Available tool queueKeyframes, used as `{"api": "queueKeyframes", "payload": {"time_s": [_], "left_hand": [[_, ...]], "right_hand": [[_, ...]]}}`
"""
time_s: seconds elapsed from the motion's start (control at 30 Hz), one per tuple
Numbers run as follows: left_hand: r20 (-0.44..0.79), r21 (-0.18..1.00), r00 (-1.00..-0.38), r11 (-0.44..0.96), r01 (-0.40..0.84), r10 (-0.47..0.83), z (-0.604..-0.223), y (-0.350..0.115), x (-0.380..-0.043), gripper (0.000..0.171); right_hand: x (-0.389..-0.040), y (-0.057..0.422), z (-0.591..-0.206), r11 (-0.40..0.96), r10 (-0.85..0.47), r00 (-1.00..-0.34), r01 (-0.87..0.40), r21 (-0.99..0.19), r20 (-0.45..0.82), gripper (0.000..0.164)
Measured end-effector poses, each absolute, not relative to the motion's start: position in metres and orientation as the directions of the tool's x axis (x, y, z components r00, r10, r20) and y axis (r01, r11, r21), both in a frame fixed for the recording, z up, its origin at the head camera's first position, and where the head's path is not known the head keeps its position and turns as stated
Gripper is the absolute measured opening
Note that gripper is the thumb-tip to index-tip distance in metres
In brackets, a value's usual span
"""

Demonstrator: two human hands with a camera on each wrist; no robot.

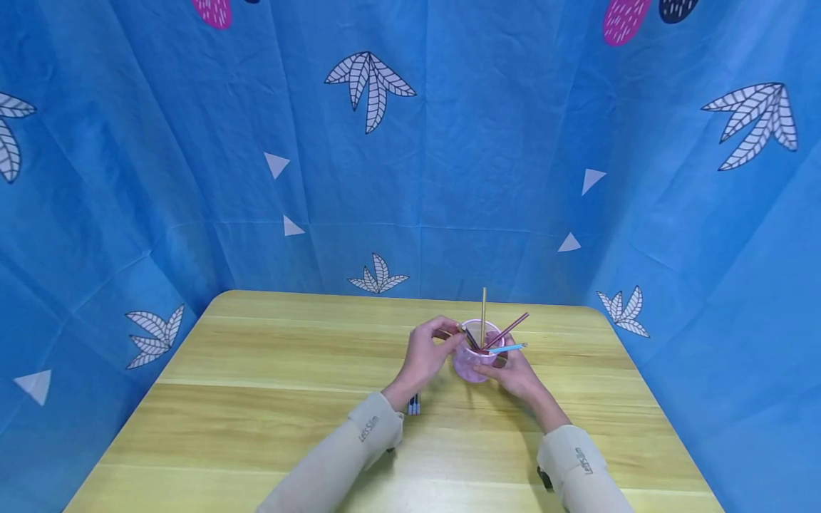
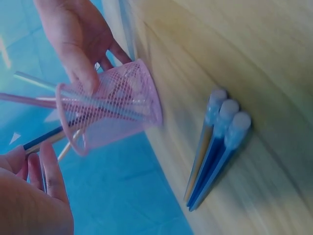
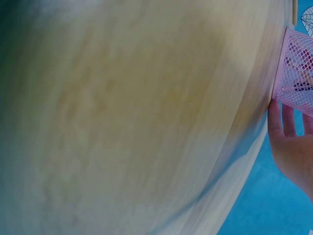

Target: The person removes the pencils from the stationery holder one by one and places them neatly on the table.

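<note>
A pink mesh pencil cup point(image 1: 470, 368) stands on the table with several pencils leaning out of it, among them a gold one point(image 1: 484, 313), a dark red one point(image 1: 513, 325) and a light blue one point(image 1: 509, 348). My right hand point(image 1: 518, 374) holds the cup from its right side, thumb toward the front. At the left of the rim, my left hand point(image 1: 425, 354) pinches a dark pencil and a gold-brown one point(image 2: 46, 139), whose lower ends are inside the cup. Three pencils with pale, capped ends point(image 2: 215, 147) lie side by side on the table near the left wrist.
The wood-grain table point(image 1: 256, 399) has rounded far corners. A blue patterned cloth point(image 1: 449, 142) hangs behind it and along both sides. In the right wrist view, the tabletop fills most of the picture, with the cup at the right edge.
</note>
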State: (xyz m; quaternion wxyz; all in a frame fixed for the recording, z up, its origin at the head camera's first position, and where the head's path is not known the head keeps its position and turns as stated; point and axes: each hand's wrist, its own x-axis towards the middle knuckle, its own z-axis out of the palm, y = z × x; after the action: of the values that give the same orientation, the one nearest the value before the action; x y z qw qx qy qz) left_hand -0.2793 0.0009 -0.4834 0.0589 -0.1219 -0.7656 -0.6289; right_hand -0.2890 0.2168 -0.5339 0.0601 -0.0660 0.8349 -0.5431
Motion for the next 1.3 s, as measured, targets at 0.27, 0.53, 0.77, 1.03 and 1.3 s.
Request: {"api": "queueKeyframes", "payload": {"time_s": [0.27, 0.53, 0.77, 1.03, 1.3], "left_hand": [[0.263, 0.951, -0.959, 0.140, 0.277, 0.108, -0.477, -0.005, -0.280, 0.013], [0.262, 0.951, -0.959, 0.141, 0.276, 0.105, -0.469, -0.012, -0.276, 0.014], [0.287, 0.942, -0.954, 0.154, 0.298, 0.087, -0.465, -0.017, -0.275, 0.014], [0.285, 0.948, -0.957, 0.131, 0.291, 0.063, -0.455, -0.023, -0.273, 0.015], [0.311, 0.946, -0.950, 0.084, 0.313, 0.034, -0.448, -0.031, -0.274, 0.013]], "right_hand": [[-0.289, 0.216, -0.535, 0.410, -0.170, -0.984, -0.029, -0.912, -0.045, 0.082], [-0.289, 0.215, -0.534, 0.391, -0.177, -0.984, -0.039, -0.919, -0.034, 0.080], [-0.290, 0.214, -0.535, 0.403, -0.167, -0.985, -0.031, -0.915, -0.041, 0.078], [-0.286, 0.213, -0.528, 0.386, -0.181, -0.983, -0.049, -0.921, -0.023, 0.077], [-0.290, 0.215, -0.537, 0.401, -0.174, -0.985, -0.063, -0.914, -0.009, 0.075]]}}
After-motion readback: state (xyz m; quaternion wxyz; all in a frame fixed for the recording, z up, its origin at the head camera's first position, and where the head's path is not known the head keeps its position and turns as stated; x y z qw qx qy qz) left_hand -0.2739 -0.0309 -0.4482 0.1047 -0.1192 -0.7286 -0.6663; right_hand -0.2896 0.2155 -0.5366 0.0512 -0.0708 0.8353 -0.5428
